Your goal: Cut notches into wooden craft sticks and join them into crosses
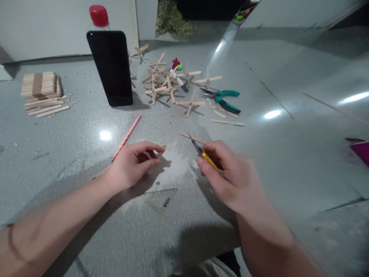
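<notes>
My left hand (129, 163) is closed, with thumb and fingers pinching a short wooden craft stick (163, 148) just above the floor. Most of that stick is hidden by the fingers. In my right hand (235, 179) is a yellow utility knife (211, 161), its dark blade pointing up and to the left, apart from the held stick. Behind the blade lies a loose craft stick (196, 139). A pink pencil (127, 137) rests beyond my left wrist. Close to me, a clear triangle ruler (157, 199) lies flat on the floor.
A black phone (111, 69) leans upright against a red-capped bottle (98, 16). Several crossed-stick pieces (154, 90) are spread out behind my hands, beside teal-handled pliers (227, 102). Far left sits a banded stack of craft sticks (47, 85), with loose ones in front.
</notes>
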Demonstrator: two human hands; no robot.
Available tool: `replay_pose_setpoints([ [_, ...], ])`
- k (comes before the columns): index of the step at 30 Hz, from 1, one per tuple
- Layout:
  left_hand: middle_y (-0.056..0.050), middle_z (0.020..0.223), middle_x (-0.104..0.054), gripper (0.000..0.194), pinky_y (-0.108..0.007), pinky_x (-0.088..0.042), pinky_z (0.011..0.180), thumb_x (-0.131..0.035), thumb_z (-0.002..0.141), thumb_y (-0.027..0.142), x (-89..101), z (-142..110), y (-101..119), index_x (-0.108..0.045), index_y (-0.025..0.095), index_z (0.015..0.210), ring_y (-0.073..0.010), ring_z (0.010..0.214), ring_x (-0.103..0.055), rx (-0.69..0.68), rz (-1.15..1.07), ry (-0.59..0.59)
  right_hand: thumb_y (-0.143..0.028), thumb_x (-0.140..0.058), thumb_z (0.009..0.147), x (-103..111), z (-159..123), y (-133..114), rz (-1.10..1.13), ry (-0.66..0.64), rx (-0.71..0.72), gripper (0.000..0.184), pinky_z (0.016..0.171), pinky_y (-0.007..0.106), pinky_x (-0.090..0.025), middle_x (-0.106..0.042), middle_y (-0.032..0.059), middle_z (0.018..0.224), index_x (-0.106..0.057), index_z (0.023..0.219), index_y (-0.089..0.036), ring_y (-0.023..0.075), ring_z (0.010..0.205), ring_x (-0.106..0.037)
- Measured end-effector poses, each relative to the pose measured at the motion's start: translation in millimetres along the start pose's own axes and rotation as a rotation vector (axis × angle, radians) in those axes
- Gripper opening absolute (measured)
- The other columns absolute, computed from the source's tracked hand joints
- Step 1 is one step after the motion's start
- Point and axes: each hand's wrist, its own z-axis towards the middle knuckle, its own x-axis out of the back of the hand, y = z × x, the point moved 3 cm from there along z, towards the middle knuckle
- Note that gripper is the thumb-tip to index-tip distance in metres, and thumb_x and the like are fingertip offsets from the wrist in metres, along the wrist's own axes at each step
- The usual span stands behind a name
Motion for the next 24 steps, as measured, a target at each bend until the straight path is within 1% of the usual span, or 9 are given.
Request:
replay_pose_setpoints([
  [2,-0.003,0.091,-0.075,0.024,-0.03,-0.05,0.066,-0.076,0.084,0.029,4.3,1.4,0.7,-0.078,0.023,0.108,-0.0136,0.069,-0.06,-0.038,0.091,0.038,-0.033,-0.056,0.1,5.4,0.3,-3.8,-0.054,-0.045,0.056,0.012,0.056,0.029,-0.041,-0.062,-0.0025,0.071,-0.058,0.093,-0.024,0.0143,0.058,-0.058],
  [4,-0.002,0.094,-0.074,0.029,-0.033,-0.051,0.076,-0.078,0.082,0.024,7.9,3.1,1.1,-0.077,0.025,0.111,-0.0165,0.079,-0.063,-0.066,0.166,0.051,-0.034,-0.054,0.102,8.9,-0.6,-3.6,-0.089,-0.099,0.085,0.017,0.055,0.028,-0.04,-0.062,-0.0025,0.069,-0.061,0.091,-0.023,0.0141,0.057,-0.058],
  [8,-0.005,0.106,-0.075,0.039,-0.037,-0.052,0.09,-0.073,0.085,0.021,8.3,5.7,5.2,-0.072,0.024,0.123,-0.0209,0.095,-0.066,-0.194,0.411,-0.034,-0.034,-0.05,0.105,9.4,-3.1,-1.1,-0.108,-0.224,0.118,0.026,0.053,0.027,-0.037,-0.058,-0.0033,0.063,-0.06,0.084,-0.023,0.013,0.053,-0.053],
  [10,-0.007,0.107,-0.075,0.041,-0.039,-0.051,0.09,-0.07,0.088,0.023,7.1,6.3,7.3,-0.069,0.022,0.129,-0.0233,0.099,-0.066,-0.243,0.534,-0.091,-0.032,-0.051,0.104,6.8,-3.6,-1.6,-0.102,-0.288,0.133,0.025,0.053,0.027,-0.035,-0.055,-0.0042,0.061,-0.059,0.083,-0.022,0.0123,0.052,-0.051],
  [14,-0.009,0.107,-0.074,0.05,-0.041,-0.05,0.089,-0.069,0.09,0.026,7.0,7.6,8.8,-0.063,0.018,0.139,-0.0262,0.1,-0.065,-0.271,0.621,-0.188,-0.029,-0.051,0.104,-3.8,-4.2,-3.0,-0.113,-0.403,0.138,0.027,0.055,0.027,-0.033,-0.053,-0.0042,0.063,-0.052,0.078,-0.022,0.0122,0.056,-0.05],
  [16,-0.009,0.106,-0.073,0.048,-0.041,-0.049,0.09,-0.071,0.091,0.027,8.0,9.1,8.3,-0.064,0.017,0.136,-0.026,0.1,-0.064,-0.282,0.644,-0.228,-0.027,-0.049,0.104,-10.5,-4.0,-3.0,-0.124,-0.443,0.139,0.026,0.056,0.027,-0.031,-0.055,-0.0033,0.065,-0.051,0.078,-0.022,0.0128,0.058,-0.05],
  [19,-0.007,0.103,-0.071,0.042,-0.039,-0.048,0.089,-0.08,0.087,0.031,10.1,12.2,6.6,-0.067,0.019,0.126,-0.025,0.098,-0.062,-0.262,0.67,-0.273,-0.027,-0.045,0.104,-20.1,-1.3,-2.0,-0.147,-0.522,0.126,0.026,0.058,0.029,-0.029,-0.057,-0.0014,0.067,-0.05,0.079,-0.022,0.0143,0.059,-0.049],
  [21,-0.006,0.102,-0.071,0.045,-0.038,-0.048,0.087,-0.086,0.082,0.035,11.2,14.1,6.0,-0.068,0.021,0.121,-0.0253,0.098,-0.063,-0.246,0.679,-0.295,-0.03,-0.043,0.105,-24.9,2.1,-1.6,-0.138,-0.606,0.114,0.029,0.058,0.03,-0.028,-0.057,-0.0009,0.067,-0.048,0.077,-0.022,0.0145,0.059,-0.047],
  [24,-0.007,0.109,-0.072,0.056,-0.039,-0.048,0.091,-0.092,0.075,0.041,11.8,15.2,6.4,-0.068,0.022,0.122,-0.0276,0.105,-0.064,-0.249,0.672,-0.321,-0.032,-0.042,0.106,-28.2,7.9,-2.4,-0.11,-0.691,0.104,0.03,0.058,0.03,-0.026,-0.056,-0.0013,0.067,-0.045,0.077,-0.023,0.0142,0.059,-0.045],
])
